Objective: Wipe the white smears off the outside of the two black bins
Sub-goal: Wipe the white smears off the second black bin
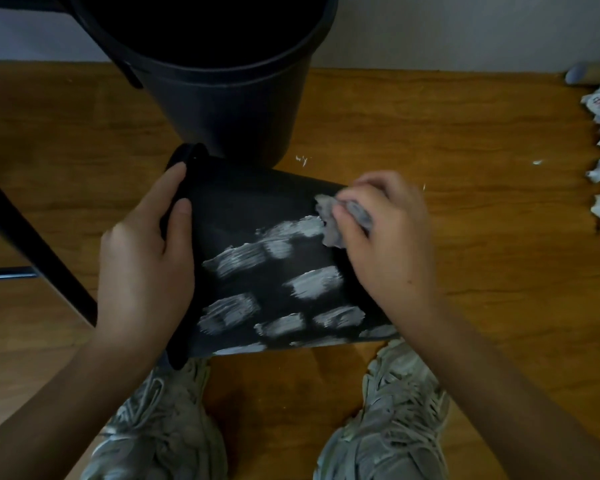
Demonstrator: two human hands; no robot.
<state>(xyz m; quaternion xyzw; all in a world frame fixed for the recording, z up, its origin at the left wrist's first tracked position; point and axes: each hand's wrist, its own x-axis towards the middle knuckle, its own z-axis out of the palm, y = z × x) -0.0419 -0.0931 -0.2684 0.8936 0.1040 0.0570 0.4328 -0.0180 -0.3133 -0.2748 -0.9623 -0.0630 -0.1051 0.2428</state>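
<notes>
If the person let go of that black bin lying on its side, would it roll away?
Probably, in a curve: the small bin tapers and lies on its round wall. It looks light, since the left hand steadies it by the rim alone. The right hand rubbing with the tissue could shove it.

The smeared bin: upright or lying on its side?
On its side. The smeared bin lies across the floor, rim in the left hand.
</notes>
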